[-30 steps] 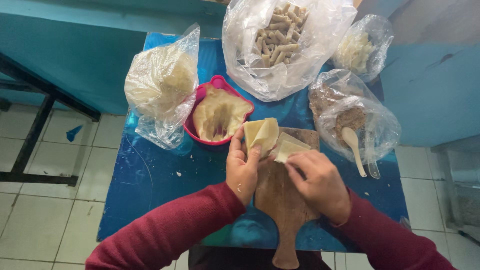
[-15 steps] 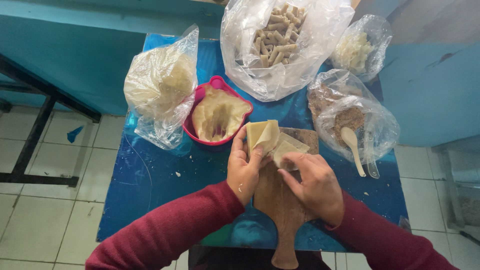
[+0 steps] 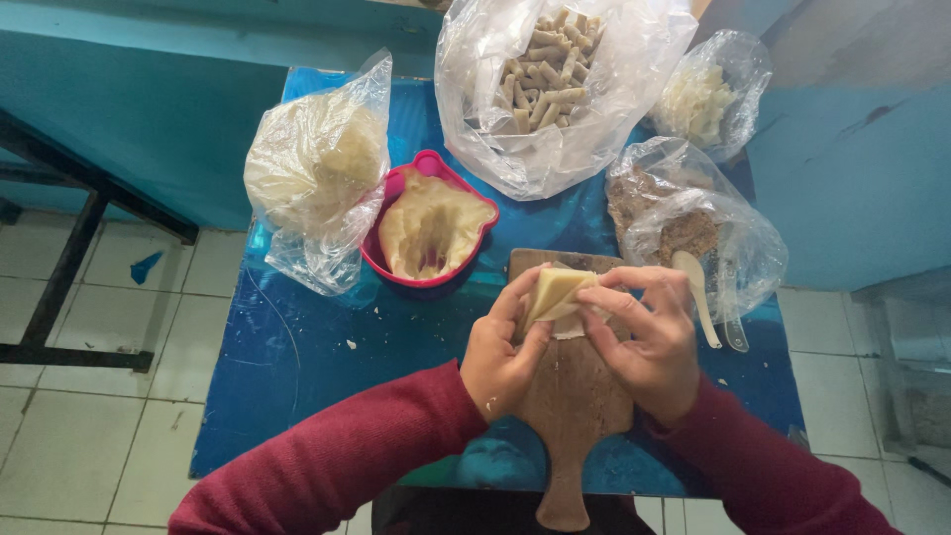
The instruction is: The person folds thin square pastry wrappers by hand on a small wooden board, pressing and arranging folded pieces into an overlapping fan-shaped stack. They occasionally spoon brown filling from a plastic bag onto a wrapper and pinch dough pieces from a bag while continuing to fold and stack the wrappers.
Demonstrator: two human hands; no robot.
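A pale, thin dough wrapper (image 3: 555, 292), partly folded over, is pinched between both of my hands just above a wooden cutting board (image 3: 573, 416). My left hand (image 3: 500, 347) grips its left edge with thumb and fingers. From the right, my right hand (image 3: 649, 332) folds over it with the fingertips on the wrapper. The board lies on a small blue table (image 3: 297, 367), its handle pointing toward me. Both arms wear dark red sleeves.
A pink tub (image 3: 428, 228) holding pale dough sits left of the board. Plastic bags surround it: wrappers (image 3: 317, 168) at left, several rolled pieces (image 3: 545, 79) at the back, white filling (image 3: 703, 99) and brown filling (image 3: 684, 223) with a spoon (image 3: 698, 292) at right. Tiled floor lies left.
The wrapper was open and flatter between my hands; now it is folded smaller, and both hands have closed in around it over the board.
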